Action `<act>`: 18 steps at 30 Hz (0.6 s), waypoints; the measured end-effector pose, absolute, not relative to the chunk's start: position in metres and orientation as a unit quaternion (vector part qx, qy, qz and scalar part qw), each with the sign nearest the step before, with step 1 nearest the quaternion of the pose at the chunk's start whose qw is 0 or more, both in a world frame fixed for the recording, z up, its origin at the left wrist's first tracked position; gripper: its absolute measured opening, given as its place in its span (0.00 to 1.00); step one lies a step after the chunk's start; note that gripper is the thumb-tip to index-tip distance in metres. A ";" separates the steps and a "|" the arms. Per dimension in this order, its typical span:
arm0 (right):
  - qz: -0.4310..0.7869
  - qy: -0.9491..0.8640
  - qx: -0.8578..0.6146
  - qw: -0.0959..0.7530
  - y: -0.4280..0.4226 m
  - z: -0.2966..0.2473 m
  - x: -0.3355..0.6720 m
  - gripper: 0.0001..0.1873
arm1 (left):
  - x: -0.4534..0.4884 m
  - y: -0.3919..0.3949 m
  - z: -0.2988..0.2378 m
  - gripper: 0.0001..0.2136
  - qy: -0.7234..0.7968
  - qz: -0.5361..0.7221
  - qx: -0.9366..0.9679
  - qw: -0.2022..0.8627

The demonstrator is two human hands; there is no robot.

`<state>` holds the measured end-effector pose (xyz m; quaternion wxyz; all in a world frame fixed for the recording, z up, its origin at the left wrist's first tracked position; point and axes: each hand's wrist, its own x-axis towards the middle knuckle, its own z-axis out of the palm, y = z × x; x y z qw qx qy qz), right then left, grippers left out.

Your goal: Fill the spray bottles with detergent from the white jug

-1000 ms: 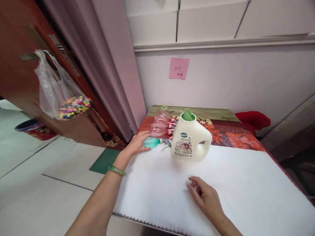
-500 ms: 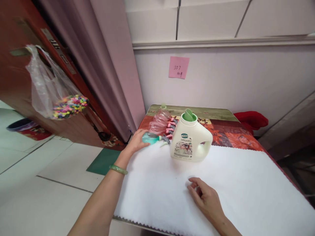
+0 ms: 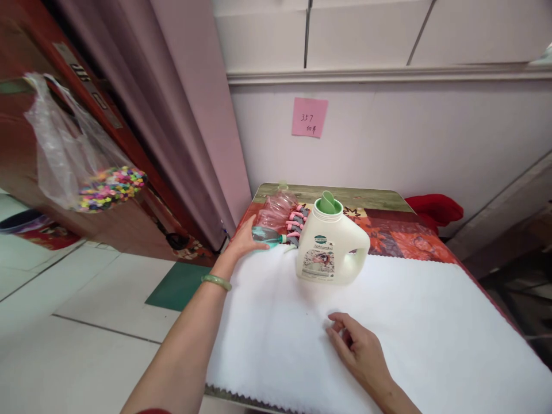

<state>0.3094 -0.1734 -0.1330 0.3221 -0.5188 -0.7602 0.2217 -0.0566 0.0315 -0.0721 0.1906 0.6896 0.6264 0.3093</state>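
My left hand (image 3: 246,240), with a green bangle on its wrist, is closed around the base end of a teal spray bottle (image 3: 266,234). The bottle lies on its side by the left edge of the white cloth (image 3: 276,333), its nozzle pointing right. Just behind it are several pink clear spray bottles (image 3: 276,210), also lying down, with pink and grey trigger heads. My right hand (image 3: 356,345) rests on the cloth, fingers loosely curled and apart, holding nothing. A cream jug (image 3: 330,250) with a green pouring spout stands upright between the hands, farther back.
A patterned red cover (image 3: 388,233) shows at the table's back. On the left, a plastic bag (image 3: 81,155) of colourful small pieces hangs from a door handle. A pink note (image 3: 309,117) is on the wall. Something red (image 3: 435,210) lies beyond the table's right back corner.
My left hand has moved slightly back with the teal bottle, bringing it up against the pink bottles. My right hand is almost unmoved. The view has shifted a little.
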 end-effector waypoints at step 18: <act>0.216 -0.763 -0.510 0.333 -0.172 -0.130 0.309 0.10 | -0.021 0.057 -0.069 0.40 0.617 0.358 0.675 0.189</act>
